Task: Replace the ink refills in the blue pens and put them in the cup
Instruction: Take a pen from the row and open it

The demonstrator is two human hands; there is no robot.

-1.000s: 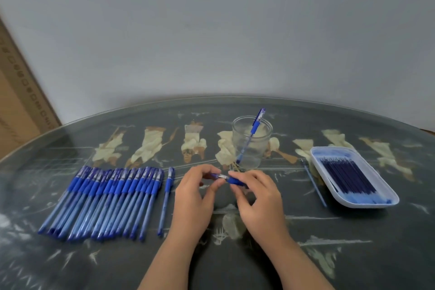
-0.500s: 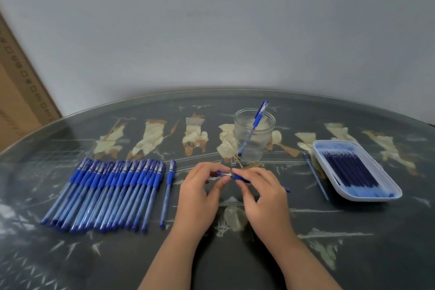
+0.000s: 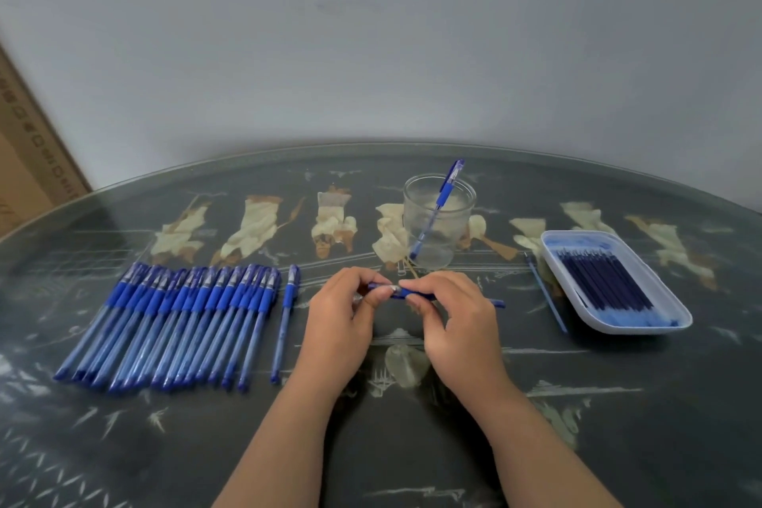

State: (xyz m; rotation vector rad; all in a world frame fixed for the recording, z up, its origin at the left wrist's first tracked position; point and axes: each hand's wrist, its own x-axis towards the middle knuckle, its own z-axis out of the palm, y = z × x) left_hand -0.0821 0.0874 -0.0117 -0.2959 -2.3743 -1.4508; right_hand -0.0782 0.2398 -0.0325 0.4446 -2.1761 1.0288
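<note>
At table centre in the head view, the left hand (image 3: 342, 318) and right hand (image 3: 457, 326) each pinch one blue plastic pen (image 3: 412, 294), held crosswise between their fingertips. Toward 12 o'clock of the hands stands a clear plastic cup (image 3: 414, 214) with one capped blue pen (image 3: 445, 194) leaning inside. At 9 o'clock lies a row of blue pens (image 3: 177, 322); at 3 o'clock sits a white tray (image 3: 618, 328) of dark ink refills (image 3: 602, 280).

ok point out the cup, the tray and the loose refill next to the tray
cup (image 3: 462, 227), head view, right side of its clear wall
tray (image 3: 639, 328), head view, near white rim
loose refill (image 3: 546, 293), head view, middle of its shaft
</note>
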